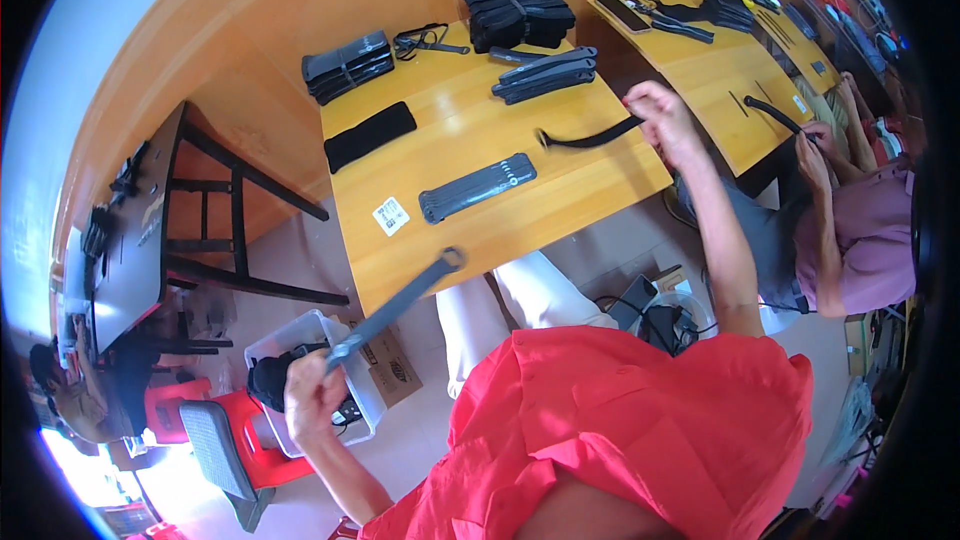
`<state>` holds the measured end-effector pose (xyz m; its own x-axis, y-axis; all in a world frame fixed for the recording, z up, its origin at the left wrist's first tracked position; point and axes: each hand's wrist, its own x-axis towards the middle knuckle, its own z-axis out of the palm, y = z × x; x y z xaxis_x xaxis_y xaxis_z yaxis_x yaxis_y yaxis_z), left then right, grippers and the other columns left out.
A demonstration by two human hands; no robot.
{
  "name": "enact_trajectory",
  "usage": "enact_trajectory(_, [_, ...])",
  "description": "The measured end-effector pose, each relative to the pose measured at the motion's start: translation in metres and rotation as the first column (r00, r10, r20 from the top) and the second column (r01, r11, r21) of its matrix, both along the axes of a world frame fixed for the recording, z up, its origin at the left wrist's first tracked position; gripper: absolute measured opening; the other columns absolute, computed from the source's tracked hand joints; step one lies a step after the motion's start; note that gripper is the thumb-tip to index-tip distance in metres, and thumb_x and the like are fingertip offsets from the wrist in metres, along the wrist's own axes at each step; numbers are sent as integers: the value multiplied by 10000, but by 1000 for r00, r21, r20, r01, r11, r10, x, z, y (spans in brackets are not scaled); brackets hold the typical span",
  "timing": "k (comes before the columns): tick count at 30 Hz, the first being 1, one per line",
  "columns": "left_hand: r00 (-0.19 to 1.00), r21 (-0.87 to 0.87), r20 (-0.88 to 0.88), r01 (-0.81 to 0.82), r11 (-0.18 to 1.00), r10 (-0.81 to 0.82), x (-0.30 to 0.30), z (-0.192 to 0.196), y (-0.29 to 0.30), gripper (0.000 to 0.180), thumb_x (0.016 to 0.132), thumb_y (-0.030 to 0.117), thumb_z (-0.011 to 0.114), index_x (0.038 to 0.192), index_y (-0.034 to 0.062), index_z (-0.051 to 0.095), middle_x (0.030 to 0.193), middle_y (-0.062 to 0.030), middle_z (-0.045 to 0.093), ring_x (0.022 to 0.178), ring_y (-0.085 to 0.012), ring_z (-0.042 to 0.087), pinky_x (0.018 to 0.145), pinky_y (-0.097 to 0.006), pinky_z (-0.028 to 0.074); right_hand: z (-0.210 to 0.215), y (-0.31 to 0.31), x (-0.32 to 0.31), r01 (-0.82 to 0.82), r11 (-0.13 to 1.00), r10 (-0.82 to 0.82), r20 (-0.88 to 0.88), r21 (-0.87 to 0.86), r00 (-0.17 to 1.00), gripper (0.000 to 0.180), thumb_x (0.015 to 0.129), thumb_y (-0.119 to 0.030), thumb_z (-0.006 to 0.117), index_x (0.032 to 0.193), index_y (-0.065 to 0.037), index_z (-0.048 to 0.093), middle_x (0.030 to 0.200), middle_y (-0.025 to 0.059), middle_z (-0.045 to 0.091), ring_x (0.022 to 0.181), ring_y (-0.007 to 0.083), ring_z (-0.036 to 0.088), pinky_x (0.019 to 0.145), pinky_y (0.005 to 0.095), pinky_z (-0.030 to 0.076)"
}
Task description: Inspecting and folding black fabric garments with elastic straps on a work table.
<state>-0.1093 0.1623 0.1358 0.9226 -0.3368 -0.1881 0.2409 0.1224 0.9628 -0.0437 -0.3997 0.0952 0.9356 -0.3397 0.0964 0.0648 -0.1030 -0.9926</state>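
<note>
Low at the left, my left hand [312, 402] is closed on one end of a dark grey strap [395, 307], whose ringed far end points up over the near edge of the yellow table. My right hand [662, 122] is raised above the table's right side. It grips a thin black strap [590, 140] that hangs leftward in a curve, with a loop at its free end. Between the hands, a flat grey bundle of straps [478, 188] lies on the table, with a white label [391, 216] beside it.
Along the back are a banded grey stack [348, 67], loose straps [432, 40], a tied black bundle [516, 13] and more folded straps [545, 74]. A black pouch-like piece [370, 136] lies left. Another person [858, 230] works at the right table; a clear bin [365, 390] stands below left.
</note>
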Motion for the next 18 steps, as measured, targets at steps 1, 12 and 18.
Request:
enact_trajectory(1, [999, -31, -17, -39, 999, 38, 2, -1, 16, 401, 859, 341, 567, 618, 54, 424, 490, -4, 373, 377, -67, 330, 341, -194, 219, 0, -24, -6, 50, 997, -51, 16, 50, 999, 88, 829, -140, 596, 910, -110, 580, 591, -60, 414, 424, 19, 363, 357, 166, 271])
enact_trajectory(12, [952, -72, -156, -277, 958, 264, 31, -58, -34, 257, 923, 264, 475, 865, 17, 521, 570, 26, 364, 478, -58, 324, 425, -192, 276, 55, -8, -41, -221, 966, 192, -205, -132, 960, 131, 881, -162, 542, 927, -48, 586, 656, -21, 517, 549, 38, 509, 484, 171, 423])
enact_trajectory(18, [830, 91, -173, -522, 848, 530, 42, -135, -84, 228, 922, 207, 444, 886, 8, 548, 568, 2, 469, 442, -72, 424, 407, -183, 342, 62, 27, -44, -378, 856, 299, -259, -352, 918, 296, 768, 61, 567, 1061, 25, 584, 702, 61, 586, 627, 116, 566, 602, 238, 479])
